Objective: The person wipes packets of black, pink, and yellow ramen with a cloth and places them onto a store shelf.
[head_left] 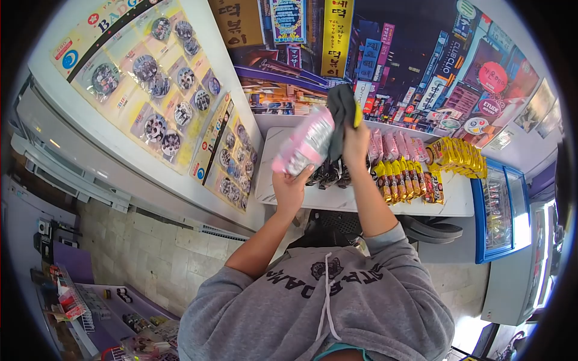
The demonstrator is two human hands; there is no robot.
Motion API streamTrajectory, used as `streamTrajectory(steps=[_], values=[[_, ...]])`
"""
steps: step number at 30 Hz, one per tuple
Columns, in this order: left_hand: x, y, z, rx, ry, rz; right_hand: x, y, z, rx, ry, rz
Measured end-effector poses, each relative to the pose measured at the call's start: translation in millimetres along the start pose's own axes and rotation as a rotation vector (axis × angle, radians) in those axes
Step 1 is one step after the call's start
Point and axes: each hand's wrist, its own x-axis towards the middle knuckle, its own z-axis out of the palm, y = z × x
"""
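My left hand (290, 188) is closed on the lower end of a pink-and-silver packet (306, 143), which is tilted and blurred by motion. Against the packet's right side is a dark grey cloth (341, 117) with a yellow patch, gripped by my right hand (356, 145). Below both hands, black packets (337, 174) lie on a white marbled table (451, 207), partly hidden by my hands and what they hold. Right of my right forearm stand rows of pink packets (394, 144) and yellow-and-brown packets (400, 180).
Yellow packets (457, 155) line the table's right part, beside a blue-framed glass-front cooler (503, 210). A white cabinet with badge posters (150, 84) rises on the left. A city-sign mural (409, 66) covers the wall behind. A dark stool seat (430, 228) sits under the table edge.
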Motion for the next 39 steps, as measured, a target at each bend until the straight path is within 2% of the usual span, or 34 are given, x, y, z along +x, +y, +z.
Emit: streamTrajectory(steps=[1, 2, 3, 4, 5, 7, 9, 11, 12, 16, 19, 25, 29, 30, 31, 32, 34, 35, 37, 39], values=[[0.2, -0.3, -6.2, 0.253, 0.001, 0.137, 9.0, 19.6, -13.5, 0.113, 0.044, 0.196], [0.2, 9.9, -5.4, 0.303, 0.034, 0.297, 8.9, 22.4, -20.6, 0.239, 0.058, 0.214], [-0.5, 6.7, -14.6, 0.303, 0.041, 0.294, 6.1, 25.2, -28.2, 0.363, 0.071, 0.235], [-1.8, -2.2, -31.7, 0.590, 0.032, 0.415, 2.4, 31.8, -37.6, 0.422, 0.066, 0.340], [-2.9, -15.3, -49.1, 0.879, 0.019, 0.531, -3.5, 38.0, -44.0, 0.420, 0.061, 0.348], [-9.4, -61.0, -82.4, 0.902, 0.049, 0.530, -17.9, 40.7, -51.0, 0.414, 0.111, 0.338], [-21.2, -97.4, -113.2, 1.122, 0.048, 0.438, -26.5, 48.6, -60.4, 0.396, 0.098, 0.353], [-32.5, -130.0, -136.4, 1.146, 0.042, 0.435, -34.0, 50.5, -68.8, 0.377, 0.109, 0.440], [-38.9, -140.3, -145.5, 1.228, -0.017, 0.408, -35.2, 61.4, -78.0, 0.355, 0.117, 0.501], [-50.8, -176.2, -170.4, 1.394, -0.204, 0.339, -38.5, 70.9, -97.8, 0.303, 0.122, 0.530], [-51.8, -198.5, -181.3, 1.454, -0.229, 0.312, -40.8, 64.5, -107.1, 0.265, 0.121, 0.560], [-62.4, -213.4, -187.6, 1.433, -0.356, 0.157, -41.5, 55.7, -121.2, 0.225, 0.159, 0.581], [-61.2, -209.4, -188.3, 1.343, -0.372, 0.183, -37.6, 46.7, -129.4, 0.295, 0.214, 0.578], [-57.3, -203.3, -181.2, 1.308, -0.302, 0.192, -34.8, 45.4, -133.9, 0.326, 0.219, 0.587], [-50.9, -193.3, -169.7, 1.269, -0.236, 0.204, -31.9, 43.3, -138.6, 0.327, 0.234, 0.580], [-42.3, -184.9, -154.8, 1.262, -0.255, 0.213, -29.6, 40.9, -144.8, 0.358, 0.258, 0.560], [-14.9, -160.6, -108.4, 1.018, -0.138, 0.292, -25.6, 41.0, -161.0, 0.422, 0.322, 0.510], [-2.2, -156.6, -86.0, 1.009, -0.158, 0.298, -25.0, 38.6, -168.4, 0.420, 0.342, 0.501], [25.1, -154.4, -37.7, 0.790, -0.152, 0.374, -21.3, 30.6, -181.9, 0.438, 0.390, 0.437], [46.8, -154.6, 13.9, 0.677, -0.276, 0.352, -22.8, 19.7, -194.0, 0.453, 0.400, 0.425]])
